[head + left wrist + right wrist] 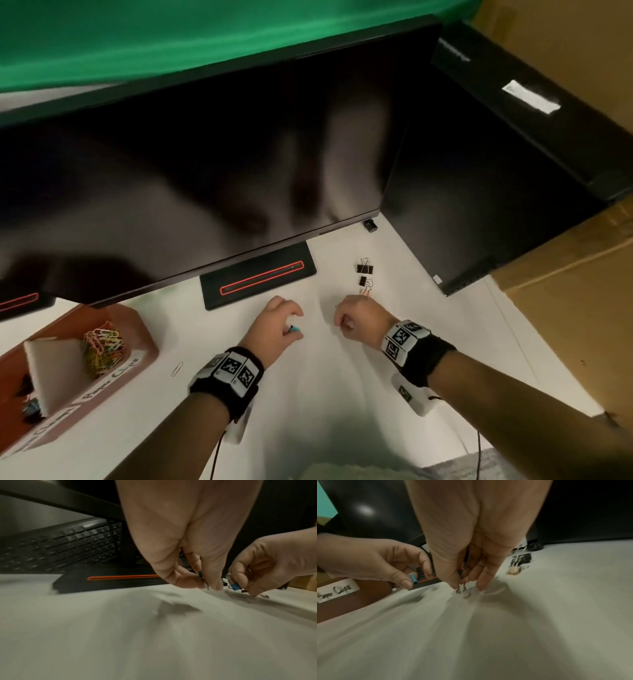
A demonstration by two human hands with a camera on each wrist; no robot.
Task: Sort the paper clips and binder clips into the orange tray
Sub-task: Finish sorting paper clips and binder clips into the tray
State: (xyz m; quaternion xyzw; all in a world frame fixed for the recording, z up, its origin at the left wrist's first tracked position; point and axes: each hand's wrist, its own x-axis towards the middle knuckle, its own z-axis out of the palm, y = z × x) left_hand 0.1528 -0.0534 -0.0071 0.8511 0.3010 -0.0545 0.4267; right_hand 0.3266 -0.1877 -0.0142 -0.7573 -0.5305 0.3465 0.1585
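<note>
My left hand [294, 325] hovers over the white table and pinches a small blue binder clip [295, 329] between thumb and fingers; the right wrist view shows this clip [412, 578] too. Just to its right, my right hand [342, 320] is curled, pinching a small clip by its silver wire handles [461, 588] close to the table. A blue clip body [234, 586] shows by that thumb. The orange tray [145, 354] at the left holds a heap of coloured paper clips [102, 346]. Two black binder clips [364, 269] and an orange paper clip [366, 291] lie beyond my right hand.
A loose paper clip [177, 369] lies between the tray and my left wrist. A large dark monitor [205, 171] overhangs the table's back, its stand base [260, 279] just beyond my hands. A second screen [479, 188] and cardboard [565, 308] stand on the right.
</note>
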